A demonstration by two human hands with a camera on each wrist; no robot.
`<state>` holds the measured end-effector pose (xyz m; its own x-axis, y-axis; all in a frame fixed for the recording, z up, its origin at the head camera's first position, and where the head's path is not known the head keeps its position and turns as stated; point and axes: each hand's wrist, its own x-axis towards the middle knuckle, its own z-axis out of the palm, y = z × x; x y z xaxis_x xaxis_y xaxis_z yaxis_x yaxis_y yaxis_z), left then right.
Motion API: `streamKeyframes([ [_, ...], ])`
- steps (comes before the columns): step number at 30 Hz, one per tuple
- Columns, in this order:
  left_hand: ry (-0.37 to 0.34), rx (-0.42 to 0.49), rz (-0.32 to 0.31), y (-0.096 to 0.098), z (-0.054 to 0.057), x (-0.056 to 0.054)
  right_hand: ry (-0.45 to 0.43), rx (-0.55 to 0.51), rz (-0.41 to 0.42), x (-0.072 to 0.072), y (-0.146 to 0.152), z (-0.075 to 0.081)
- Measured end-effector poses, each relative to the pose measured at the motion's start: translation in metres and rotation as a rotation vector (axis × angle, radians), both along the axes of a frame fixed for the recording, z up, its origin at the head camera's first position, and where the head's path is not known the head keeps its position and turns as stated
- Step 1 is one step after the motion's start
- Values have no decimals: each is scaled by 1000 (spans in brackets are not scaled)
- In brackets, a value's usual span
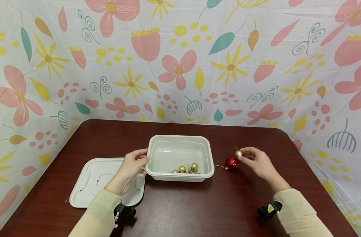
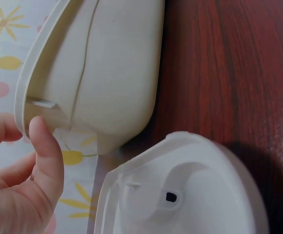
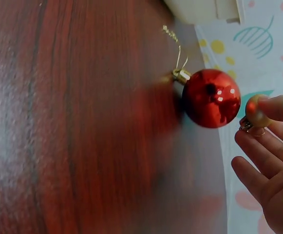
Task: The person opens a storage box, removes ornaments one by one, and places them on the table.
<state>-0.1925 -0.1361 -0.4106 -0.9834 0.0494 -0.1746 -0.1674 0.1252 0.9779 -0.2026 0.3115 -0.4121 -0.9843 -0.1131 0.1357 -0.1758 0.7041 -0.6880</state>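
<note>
My left hand (image 1: pixel 135 163) grips the left rim of a white plastic container (image 1: pixel 180 177), thumb and fingers on either side of the edge. Several small gold baubles (image 1: pixel 182 169) lie inside it, toward the near wall. To the right of the container, my right hand (image 1: pixel 258 162) pinches a small gold bauble (image 1: pixel 238 153) between thumb and fingers. In the right wrist view its metal cap (image 3: pixel 245 125) points away from the palm. Beside that hand, a larger shiny red bauble (image 1: pixel 232 163) lies on the table with its gold cord loop (image 3: pixel 171 34) stretched toward the container.
A white lid (image 1: pixel 88 179) lies flat left of the container, partly under the left forearm. The dark red wooden table (image 1: pixel 180 210) ends at the back against a flower-printed cloth (image 1: pixel 180 42). Each wrist carries a small black camera mount.
</note>
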Motion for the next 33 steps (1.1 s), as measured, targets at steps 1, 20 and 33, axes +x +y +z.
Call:
streamKeyframes([
  [1,-1,1,-1,0,0,0,-6,1,-6,0,1,-1],
  [20,5,9,5,1,0,1,-82,91,-42,1,16,-14],
  [33,0,4,15,6,-1,6,-79,201,-30,1,13,-20],
])
